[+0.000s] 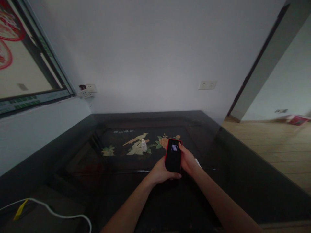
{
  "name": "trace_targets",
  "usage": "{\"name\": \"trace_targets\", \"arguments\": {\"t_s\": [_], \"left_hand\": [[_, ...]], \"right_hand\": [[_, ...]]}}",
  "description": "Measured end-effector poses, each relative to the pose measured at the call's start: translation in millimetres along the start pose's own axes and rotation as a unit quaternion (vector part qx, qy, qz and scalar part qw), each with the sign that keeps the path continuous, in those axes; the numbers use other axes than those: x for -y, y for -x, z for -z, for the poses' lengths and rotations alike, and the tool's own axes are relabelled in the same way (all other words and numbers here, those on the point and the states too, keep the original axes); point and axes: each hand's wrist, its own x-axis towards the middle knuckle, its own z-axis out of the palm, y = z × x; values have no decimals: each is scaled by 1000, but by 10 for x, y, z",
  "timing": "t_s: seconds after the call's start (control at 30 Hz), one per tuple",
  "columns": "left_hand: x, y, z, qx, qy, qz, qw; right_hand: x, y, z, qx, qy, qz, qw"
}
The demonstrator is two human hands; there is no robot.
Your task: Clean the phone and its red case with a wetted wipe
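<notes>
A smartphone in a red case is held upright between my two hands, its dark screen showing pale digits. My left hand wraps the lower left of the phone, its thumb lying across below the bottom edge. On the right side, my right hand grips the edge, with the thumb on the upper right of the screen. Beyond the phone to the left, a small white dropper bottle stands on the dark glossy table. Something white shows partly behind my right wrist.
Inlaid bird and flower pictures decorate the tabletop. A white cable with a yellow tag lies at the lower left. A wall stands behind the table, with sockets and a power adapter. A window is at left.
</notes>
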Motion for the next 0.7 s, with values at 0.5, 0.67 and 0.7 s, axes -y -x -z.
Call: {"name": "trace_targets", "arguments": {"t_s": [0.5,0.67,0.7], "left_hand": [[31,-10,21,11,-12,22,1000],[49,-26,14,10,-12,8,1000],[43,-24,24,15,-11,8,1000]], "right_hand": [[66,100,-128,13,-3,22,1000],[62,85,-99,7,-1,28,1000],[58,78,-90,7,1,29,1000]]}}
